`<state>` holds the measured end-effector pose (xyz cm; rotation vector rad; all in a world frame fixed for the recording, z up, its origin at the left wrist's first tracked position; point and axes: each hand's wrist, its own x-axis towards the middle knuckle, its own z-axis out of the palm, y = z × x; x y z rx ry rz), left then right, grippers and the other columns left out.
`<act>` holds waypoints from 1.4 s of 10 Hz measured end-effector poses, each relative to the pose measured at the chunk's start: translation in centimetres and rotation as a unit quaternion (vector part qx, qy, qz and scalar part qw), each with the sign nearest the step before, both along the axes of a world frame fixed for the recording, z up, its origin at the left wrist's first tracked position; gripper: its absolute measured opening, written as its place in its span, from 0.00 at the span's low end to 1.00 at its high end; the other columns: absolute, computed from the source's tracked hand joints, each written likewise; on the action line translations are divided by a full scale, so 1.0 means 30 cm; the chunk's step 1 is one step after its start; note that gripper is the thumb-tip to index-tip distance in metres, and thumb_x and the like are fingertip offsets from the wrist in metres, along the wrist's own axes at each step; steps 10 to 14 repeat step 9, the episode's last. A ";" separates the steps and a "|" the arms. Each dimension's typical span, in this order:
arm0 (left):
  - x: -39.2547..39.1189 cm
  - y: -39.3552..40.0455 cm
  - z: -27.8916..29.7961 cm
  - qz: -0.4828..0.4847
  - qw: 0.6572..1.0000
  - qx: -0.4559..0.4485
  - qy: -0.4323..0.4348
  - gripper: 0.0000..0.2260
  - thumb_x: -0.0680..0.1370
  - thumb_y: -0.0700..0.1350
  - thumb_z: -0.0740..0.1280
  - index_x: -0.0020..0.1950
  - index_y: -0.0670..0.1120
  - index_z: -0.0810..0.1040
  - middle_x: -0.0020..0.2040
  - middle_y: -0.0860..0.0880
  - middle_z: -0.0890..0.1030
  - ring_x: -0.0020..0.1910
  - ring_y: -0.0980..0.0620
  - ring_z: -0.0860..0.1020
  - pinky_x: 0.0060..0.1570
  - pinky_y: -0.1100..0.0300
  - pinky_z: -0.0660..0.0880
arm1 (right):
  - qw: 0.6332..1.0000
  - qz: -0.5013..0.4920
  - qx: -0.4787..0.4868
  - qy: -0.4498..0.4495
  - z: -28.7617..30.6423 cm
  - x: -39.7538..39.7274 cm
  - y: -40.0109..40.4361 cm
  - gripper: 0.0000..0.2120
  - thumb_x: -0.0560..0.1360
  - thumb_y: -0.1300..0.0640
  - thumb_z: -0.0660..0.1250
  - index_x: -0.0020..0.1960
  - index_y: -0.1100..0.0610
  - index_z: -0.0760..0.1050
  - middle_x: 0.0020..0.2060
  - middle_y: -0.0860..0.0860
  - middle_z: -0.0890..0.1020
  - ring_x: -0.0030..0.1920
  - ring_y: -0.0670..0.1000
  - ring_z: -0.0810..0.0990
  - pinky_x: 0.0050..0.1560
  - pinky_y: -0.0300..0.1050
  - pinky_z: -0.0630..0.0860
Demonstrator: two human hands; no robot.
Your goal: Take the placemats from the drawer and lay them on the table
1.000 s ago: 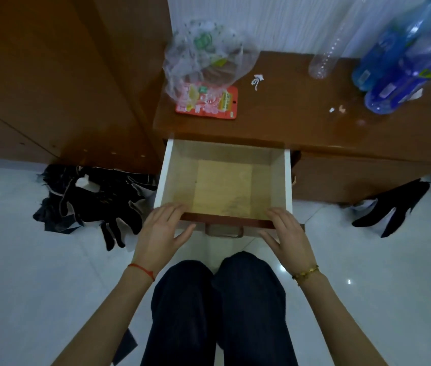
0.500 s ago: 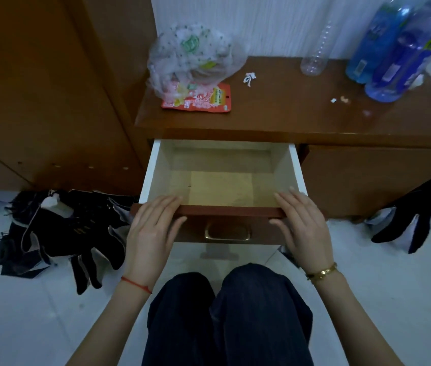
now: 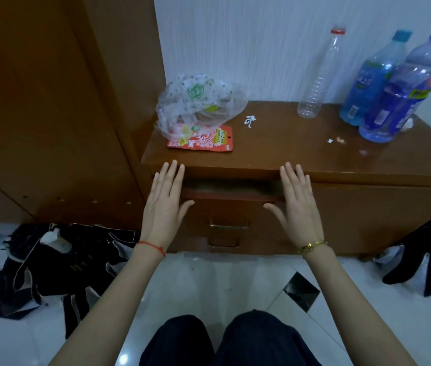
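Pushed almost home since a second ago, the drawer (image 3: 231, 192) shows only a dark slit under the table (image 3: 301, 154) top. Both the left hand (image 3: 165, 200) and right hand (image 3: 295, 203) lie flat against its front, fingers straight and gripping nothing, seemingly to drive it in squarely. Its long axis runs left to right, front facing the person. No placemats are visible anywhere; earlier the drawer looked empty.
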<state>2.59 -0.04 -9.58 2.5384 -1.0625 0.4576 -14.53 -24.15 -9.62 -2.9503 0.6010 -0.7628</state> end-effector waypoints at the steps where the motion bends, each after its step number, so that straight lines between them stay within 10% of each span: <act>1: 0.056 -0.023 0.010 -0.003 1.000 0.015 -0.005 0.36 0.75 0.54 0.67 0.77 0.44 0.54 0.77 0.45 0.57 0.77 0.48 0.51 0.76 0.50 0.50 | 1.000 0.008 -0.012 0.024 0.016 0.040 -0.035 0.39 0.74 0.42 0.64 0.76 0.60 0.52 0.76 0.55 0.57 0.77 0.54 0.49 0.76 0.53 0.48; 5: 0.132 -0.097 0.000 0.002 0.998 -0.059 -0.018 0.31 0.73 0.51 0.71 0.72 0.42 0.66 0.71 0.44 0.70 0.73 0.47 0.64 0.75 0.50 0.56 | 0.999 0.007 -0.022 -0.041 0.014 0.136 -0.098 0.34 0.70 0.47 0.72 0.70 0.60 0.67 0.67 0.56 0.72 0.69 0.57 0.67 0.72 0.51 0.62; 14: 0.104 -0.035 0.040 -0.053 0.995 -0.085 -0.020 0.26 0.76 0.48 0.68 0.72 0.44 0.67 0.71 0.46 0.70 0.73 0.49 0.64 0.74 0.53 0.57 | 0.996 0.047 -0.002 -0.074 0.040 0.095 -0.043 0.26 0.76 0.50 0.67 0.70 0.58 0.67 0.69 0.54 0.71 0.72 0.53 0.65 0.74 0.47 0.58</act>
